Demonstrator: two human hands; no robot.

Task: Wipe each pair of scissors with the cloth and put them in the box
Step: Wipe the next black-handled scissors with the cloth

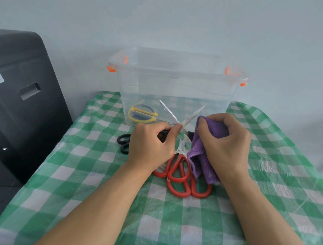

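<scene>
left hand: the left hand grips the black-handled steel scissors, blades spread in a v pointing away toward the box.
right hand: the right hand clutches the purple terry cloth just beside the blades.
table: red-handled scissors lie on the green checked tablecloth, tips pointing away.
box: the clear plastic box with orange clips holds yellow-handled scissors.
</scene>
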